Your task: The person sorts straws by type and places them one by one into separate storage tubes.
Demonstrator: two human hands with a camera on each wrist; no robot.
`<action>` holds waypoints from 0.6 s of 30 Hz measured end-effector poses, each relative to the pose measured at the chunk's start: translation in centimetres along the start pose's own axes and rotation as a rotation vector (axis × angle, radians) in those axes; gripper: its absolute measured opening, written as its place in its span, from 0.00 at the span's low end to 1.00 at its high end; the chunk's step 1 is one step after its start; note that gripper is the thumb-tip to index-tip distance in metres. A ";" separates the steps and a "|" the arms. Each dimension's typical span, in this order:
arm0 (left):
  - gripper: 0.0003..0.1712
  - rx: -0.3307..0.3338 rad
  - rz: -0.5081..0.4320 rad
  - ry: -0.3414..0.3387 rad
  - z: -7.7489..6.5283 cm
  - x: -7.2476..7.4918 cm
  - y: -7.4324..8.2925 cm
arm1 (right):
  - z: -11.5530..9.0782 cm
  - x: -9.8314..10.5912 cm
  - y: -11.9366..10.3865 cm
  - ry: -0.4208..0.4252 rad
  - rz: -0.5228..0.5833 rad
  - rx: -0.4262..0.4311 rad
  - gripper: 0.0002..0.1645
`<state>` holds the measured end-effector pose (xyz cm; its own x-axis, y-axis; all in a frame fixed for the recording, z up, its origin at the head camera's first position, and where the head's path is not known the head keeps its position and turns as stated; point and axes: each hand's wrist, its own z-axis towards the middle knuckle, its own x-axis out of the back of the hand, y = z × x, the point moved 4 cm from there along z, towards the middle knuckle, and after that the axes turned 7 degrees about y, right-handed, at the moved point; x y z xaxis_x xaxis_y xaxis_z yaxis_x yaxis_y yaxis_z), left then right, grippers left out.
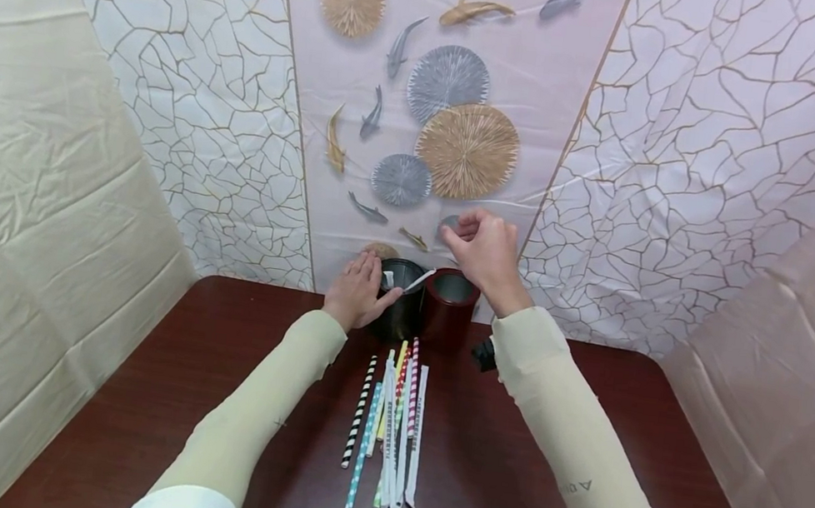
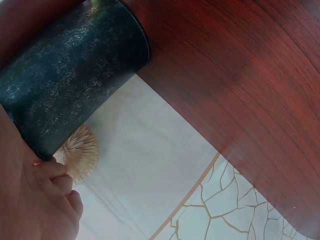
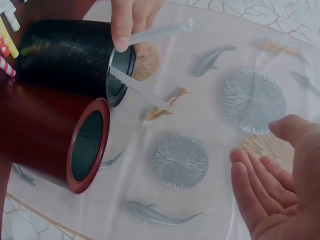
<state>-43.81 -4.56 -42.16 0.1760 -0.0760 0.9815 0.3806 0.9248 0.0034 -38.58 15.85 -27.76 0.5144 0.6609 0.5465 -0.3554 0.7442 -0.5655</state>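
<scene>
My left hand (image 1: 356, 288) grips the black cup (image 1: 400, 316) at its rim, the thumb on the near side and the fingers round the left side. Two white paper-wrapped straws stick out of this cup; one wrapped straw (image 3: 162, 33) passes close by the thumb, and the other leans toward the red cup. Upright beside the black cup is a dark red cup (image 1: 448, 313), its mouth (image 3: 87, 146) showing no straws. Above and behind the red cup, my right hand (image 1: 487, 250) hovers with nothing in it, thumb and bent fingers apart (image 3: 277, 185).
In front of the cups lies a loose bunch of striped and dotted straws with several white wrapped straws (image 1: 400, 454) on the brown table (image 1: 504, 466). A patterned cloth backdrop (image 1: 351, 222) hangs right behind the cups. A small black object (image 1: 484, 355) shows at the right sleeve.
</scene>
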 end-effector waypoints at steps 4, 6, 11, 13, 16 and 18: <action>0.53 -0.001 0.006 -0.001 0.2 -0.2 -0.1 | -0.3 0.5 -0.4 -0.059 -0.044 0.003 0.18; 0.53 -0.001 0.009 -0.003 0.3 -0.3 -0.1 | -0.4 0.7 -0.5 -0.085 -0.060 0.002 0.18; 0.53 0.005 -0.002 -0.006 0.2 -0.3 -0.1 | -0.9 1.3 -0.6 -0.148 -0.117 0.002 0.18; 0.52 0.008 -0.013 -0.002 0.1 -0.2 -0.1 | -1.2 1.5 -0.6 -0.176 -0.137 0.006 0.17; 0.52 0.011 -0.031 0.007 -0.1 0.0 0.0 | -1.6 1.5 -0.4 -0.215 -0.159 0.011 0.16; 0.51 0.010 -0.037 0.009 -0.2 0.1 0.0 | -1.9 1.5 -0.1 -0.244 -0.171 0.007 0.15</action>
<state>-43.65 -4.64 -42.11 0.1705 -0.1134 0.9788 0.3780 0.9249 0.0413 -36.28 16.55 -28.05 0.3645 0.5287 0.7666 -0.2858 0.8470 -0.4483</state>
